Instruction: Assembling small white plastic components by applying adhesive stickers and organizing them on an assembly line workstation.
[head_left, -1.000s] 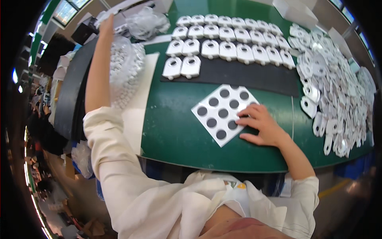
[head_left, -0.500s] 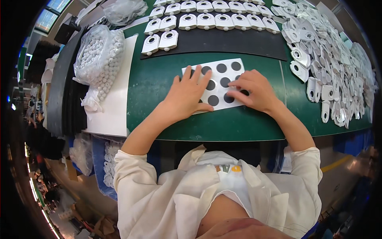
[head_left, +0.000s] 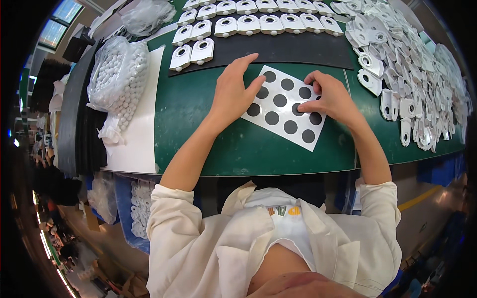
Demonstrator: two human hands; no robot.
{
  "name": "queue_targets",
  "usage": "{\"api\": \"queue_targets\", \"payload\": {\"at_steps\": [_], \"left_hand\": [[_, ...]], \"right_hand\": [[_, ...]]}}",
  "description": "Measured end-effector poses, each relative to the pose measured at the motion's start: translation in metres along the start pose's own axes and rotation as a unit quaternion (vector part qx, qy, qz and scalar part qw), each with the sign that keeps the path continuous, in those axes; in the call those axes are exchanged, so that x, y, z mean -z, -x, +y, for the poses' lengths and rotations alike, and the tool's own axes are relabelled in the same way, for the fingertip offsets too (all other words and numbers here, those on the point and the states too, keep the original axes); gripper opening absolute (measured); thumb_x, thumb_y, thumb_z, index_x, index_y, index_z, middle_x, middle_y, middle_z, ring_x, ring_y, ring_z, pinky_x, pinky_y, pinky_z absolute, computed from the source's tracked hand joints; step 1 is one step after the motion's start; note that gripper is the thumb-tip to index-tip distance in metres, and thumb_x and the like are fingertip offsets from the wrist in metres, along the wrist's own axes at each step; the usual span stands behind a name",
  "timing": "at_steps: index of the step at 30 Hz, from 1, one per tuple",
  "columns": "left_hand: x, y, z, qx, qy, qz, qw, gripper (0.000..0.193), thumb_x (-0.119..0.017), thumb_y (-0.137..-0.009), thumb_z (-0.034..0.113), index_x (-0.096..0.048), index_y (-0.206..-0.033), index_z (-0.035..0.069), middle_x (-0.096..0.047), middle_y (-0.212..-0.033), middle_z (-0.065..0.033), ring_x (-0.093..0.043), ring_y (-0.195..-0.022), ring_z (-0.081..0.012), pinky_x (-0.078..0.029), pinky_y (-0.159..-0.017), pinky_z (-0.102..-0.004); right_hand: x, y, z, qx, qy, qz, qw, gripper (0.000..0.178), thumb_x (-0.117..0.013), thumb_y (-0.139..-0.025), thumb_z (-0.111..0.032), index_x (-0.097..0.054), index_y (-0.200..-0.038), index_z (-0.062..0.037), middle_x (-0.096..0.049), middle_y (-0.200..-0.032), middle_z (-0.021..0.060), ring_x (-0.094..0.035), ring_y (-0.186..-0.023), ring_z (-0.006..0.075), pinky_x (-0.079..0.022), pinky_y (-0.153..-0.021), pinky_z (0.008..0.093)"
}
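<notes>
A white sheet with rows of black round dots, apparently stickers, lies tilted on the green table before me. At its left corner is my left hand, open, its fingers stretched toward the far side and its thumb by the dots near the upper left edge. Over the right part of the sheet, my right hand is bent with thumb and fingers apart. Its thumb tip lies at a dot, and the index finger is near the sheet's far right edge. Nothing shows held in either hand; some right fingertips are hidden.
Beyond the sheet, a black mat carries rows of white plastic parts with round holes. Loose white parts are heaped at the right. A clear bag of white balls rests on white board at the left.
The sheet has turned clockwise, its right end now nearer me. My left hand has lifted from lying flat over its left side and turned; my right hand has shifted slightly right and away from me.
</notes>
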State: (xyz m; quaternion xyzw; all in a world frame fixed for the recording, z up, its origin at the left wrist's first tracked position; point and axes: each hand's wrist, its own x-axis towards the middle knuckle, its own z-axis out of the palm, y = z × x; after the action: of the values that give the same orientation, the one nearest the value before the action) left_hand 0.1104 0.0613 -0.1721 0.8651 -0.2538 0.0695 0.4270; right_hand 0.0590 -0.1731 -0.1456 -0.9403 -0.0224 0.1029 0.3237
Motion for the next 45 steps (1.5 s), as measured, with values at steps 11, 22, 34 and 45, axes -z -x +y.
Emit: {"api": "queue_targets", "payload": {"at_steps": [11,22,34,45], "left_hand": [[-0.005,-0.001,-0.008,0.112,0.192,-0.041,0.974,0.051,-0.062,-0.084,0.019,-0.043,-0.127,0.000,-0.055,-0.119,-0.0150,-0.057,-0.099,-0.0199,-0.048,-0.079,-0.0294],[-0.006,-0.002,0.001,0.230,0.530,-0.126,0.806,0.054,-0.064,-0.085,0.013,-0.037,-0.128,-0.004,-0.057,-0.113,-0.0160,-0.060,-0.097,-0.0200,-0.051,-0.081,-0.0297],[-0.013,0.003,0.004,0.319,0.475,-0.080,0.816,0.024,-0.057,-0.088,0.011,-0.056,-0.107,-0.005,-0.064,-0.097,-0.0097,-0.062,-0.083,-0.0139,-0.053,-0.074,-0.0245],[-0.020,0.013,0.017,0.306,0.511,-0.132,0.792,0.033,-0.060,-0.086,0.010,-0.049,-0.113,-0.007,-0.064,-0.091,-0.0092,-0.062,-0.079,-0.0119,-0.054,-0.074,-0.0235]], "right_hand": [[0.002,-0.007,0.019,0.048,-0.211,0.013,0.976,0.047,-0.075,-0.065,-0.001,-0.049,-0.104,-0.0059,-0.050,-0.074,-0.0013,-0.048,-0.067,0.0062,-0.041,-0.063,0.0206],[-0.004,-0.034,0.046,-0.010,-0.624,0.133,0.770,0.018,-0.061,-0.088,-0.016,-0.058,-0.101,-0.0040,-0.063,-0.091,0.0011,-0.060,-0.079,0.0076,-0.051,-0.069,0.0212],[-0.019,-0.029,0.027,0.135,-0.222,0.383,0.886,0.031,-0.068,-0.080,-0.008,-0.053,-0.105,0.0001,-0.057,-0.102,0.0082,-0.053,-0.092,0.0117,-0.046,-0.076,0.0243],[-0.035,-0.007,0.001,0.348,-0.025,0.226,0.910,0.023,-0.077,-0.063,-0.009,-0.065,-0.083,-0.0074,-0.061,-0.081,0.0024,-0.055,-0.078,0.0196,-0.044,-0.066,0.0298]]}}
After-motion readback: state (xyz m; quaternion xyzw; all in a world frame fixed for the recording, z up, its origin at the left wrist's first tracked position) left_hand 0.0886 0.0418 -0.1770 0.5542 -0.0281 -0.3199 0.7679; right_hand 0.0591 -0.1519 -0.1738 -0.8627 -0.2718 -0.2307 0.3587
